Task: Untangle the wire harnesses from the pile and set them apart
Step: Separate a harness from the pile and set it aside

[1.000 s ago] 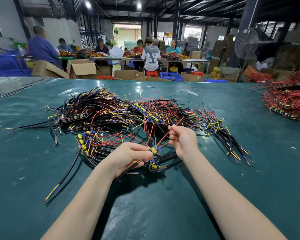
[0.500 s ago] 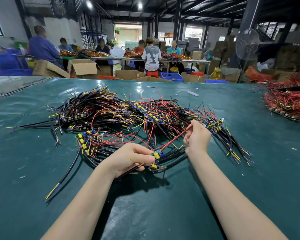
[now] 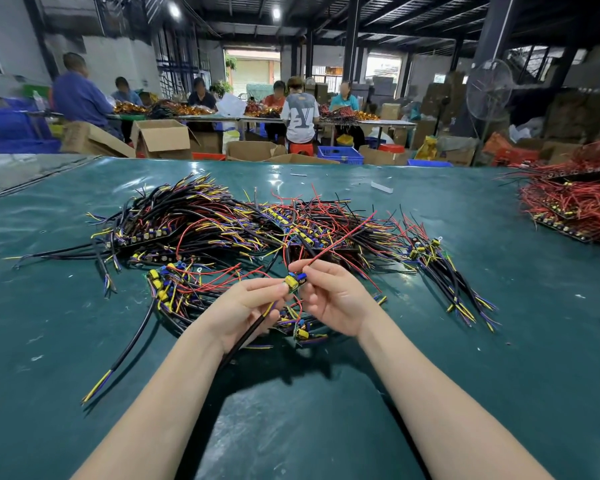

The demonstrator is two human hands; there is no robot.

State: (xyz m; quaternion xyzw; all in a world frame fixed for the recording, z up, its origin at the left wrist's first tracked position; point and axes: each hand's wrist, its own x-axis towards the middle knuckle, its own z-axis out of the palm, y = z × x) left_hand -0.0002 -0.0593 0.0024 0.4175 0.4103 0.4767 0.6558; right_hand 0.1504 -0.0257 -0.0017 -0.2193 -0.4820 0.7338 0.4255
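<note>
Back left: open cardboard box [image 3: 160, 138], can't see what's in it. Tangled pile [image 3: 201, 226] sprawls across the green table [image 3: 49, 323], just beyond my hands. My left hand [image 3: 243, 313] is curled round the black cable [image 3: 247, 336] of one wire harness [image 3: 293, 282], small board held above the mat. My right hand [image 3: 333, 299] pinches its red wire [image 3: 340, 241], which angles up-right over the pile. Blue crate [image 3: 340, 154] behind the table, contents unclear. Separate red-wire heap [image 3: 575, 209] far right.

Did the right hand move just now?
Yes. Against the still wire pile, the right hand came back leftward, toward the left hand holding the harness.
</note>
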